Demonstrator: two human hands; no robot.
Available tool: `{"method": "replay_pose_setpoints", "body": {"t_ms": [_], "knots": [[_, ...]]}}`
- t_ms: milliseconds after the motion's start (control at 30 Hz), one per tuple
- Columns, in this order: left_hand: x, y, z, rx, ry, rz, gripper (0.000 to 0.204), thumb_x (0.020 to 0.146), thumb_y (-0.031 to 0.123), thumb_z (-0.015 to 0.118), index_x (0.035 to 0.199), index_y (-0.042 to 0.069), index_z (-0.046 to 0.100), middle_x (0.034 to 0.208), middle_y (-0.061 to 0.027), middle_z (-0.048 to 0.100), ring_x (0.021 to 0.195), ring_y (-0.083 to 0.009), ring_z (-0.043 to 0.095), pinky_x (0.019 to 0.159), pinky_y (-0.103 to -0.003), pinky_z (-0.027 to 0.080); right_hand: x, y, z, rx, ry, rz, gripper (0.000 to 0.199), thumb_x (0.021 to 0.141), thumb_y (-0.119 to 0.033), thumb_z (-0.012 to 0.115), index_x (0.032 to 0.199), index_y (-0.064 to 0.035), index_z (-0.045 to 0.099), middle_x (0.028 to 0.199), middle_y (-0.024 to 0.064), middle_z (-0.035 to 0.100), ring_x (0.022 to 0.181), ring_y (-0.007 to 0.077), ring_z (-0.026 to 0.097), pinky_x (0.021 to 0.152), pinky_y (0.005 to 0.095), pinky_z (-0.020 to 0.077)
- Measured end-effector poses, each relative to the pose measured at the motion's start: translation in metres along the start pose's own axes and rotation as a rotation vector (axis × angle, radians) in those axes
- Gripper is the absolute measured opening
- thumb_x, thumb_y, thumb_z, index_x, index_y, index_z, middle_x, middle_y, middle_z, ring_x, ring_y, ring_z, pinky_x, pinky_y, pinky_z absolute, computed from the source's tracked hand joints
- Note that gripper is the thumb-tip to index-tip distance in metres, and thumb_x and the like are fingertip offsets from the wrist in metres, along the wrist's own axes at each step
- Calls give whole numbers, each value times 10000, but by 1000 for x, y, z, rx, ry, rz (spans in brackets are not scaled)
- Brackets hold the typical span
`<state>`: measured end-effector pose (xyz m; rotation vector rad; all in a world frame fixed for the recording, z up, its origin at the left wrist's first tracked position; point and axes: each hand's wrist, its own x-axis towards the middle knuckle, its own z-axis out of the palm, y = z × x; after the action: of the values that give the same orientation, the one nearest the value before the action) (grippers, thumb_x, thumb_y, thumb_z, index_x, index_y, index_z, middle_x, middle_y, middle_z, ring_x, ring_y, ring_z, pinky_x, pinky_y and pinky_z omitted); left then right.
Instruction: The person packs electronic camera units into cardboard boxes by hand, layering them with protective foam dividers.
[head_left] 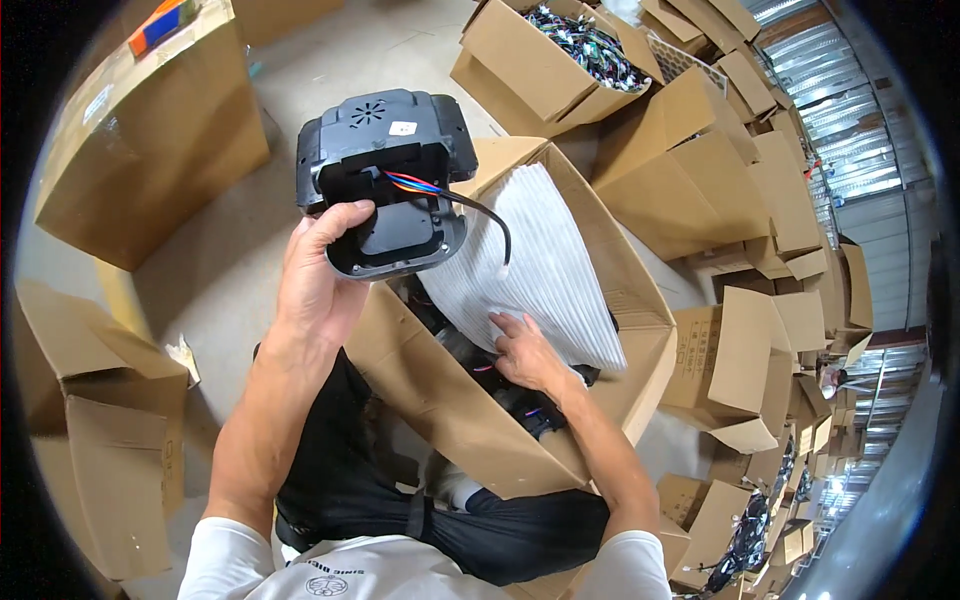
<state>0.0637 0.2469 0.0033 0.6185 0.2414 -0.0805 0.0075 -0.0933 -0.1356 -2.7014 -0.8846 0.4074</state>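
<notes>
My left hand (325, 262) grips a black plastic housing (385, 185) by its lower left side, thumb on the front, holding it above an open cardboard box (410, 385). The housing has a star-shaped slot pattern, a small white label and an open recess. From the recess a bundle of coloured wires (410, 183) runs into a black cable that hangs down to a pale connector. Inside the box, my right hand (535, 355) touches the near edge of a white ribbed foam sheet (530, 265), fingers partly stretched. Dark parts (530, 405) with cables lie under the sheet, mostly hidden.
Behind stands an open carton (530, 65) full of tangled wire harnesses. More open cartons (690, 180) crowd the right side. At the left are a tall carton (160, 140) with an orange and blue item on top, and another open carton (110, 440).
</notes>
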Motion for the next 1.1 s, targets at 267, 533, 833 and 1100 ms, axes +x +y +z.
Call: {"method": "replay_pose_setpoints", "body": {"t_ms": [267,533,833,1100], "knots": [[0,-14,7,43,-22,-34,323,856,115,693,1164,53,622,1065,-74,696,967,-210,669,905,-397,535,0,-6,4,109,3,-7,136,772,-128,626,826,-4,643,1480,232,476,1387,410,423,1127,641,295],[0,-23,15,75,-50,-81,340,852,45,684,1171,3,574,1057,-104,688,940,-202,689,861,-369,573,-12,-16,2,157,48,153,276,891,-253,665,942,18,673,1359,237,586,1242,442,556,1070,496,435],[-2,-41,22,566,-407,-139,322,797,47,667,1108,-36,653,958,-50,698,855,-138,645,769,-286,524,-12,-20,-151,834,902,377,540,985,-391,617,1337,13,551,1269,96,628,1164,223,593,1011,357,457],[-23,-71,24,972,-1476,-479,371,749,46,643,1097,-76,602,932,-67,695,872,-118,599,775,-321,517,-41,-66,-186,890,-591,220,954,685,-354,936,1457,-28,479,1365,98,593,1231,184,548,1065,349,426]]}}
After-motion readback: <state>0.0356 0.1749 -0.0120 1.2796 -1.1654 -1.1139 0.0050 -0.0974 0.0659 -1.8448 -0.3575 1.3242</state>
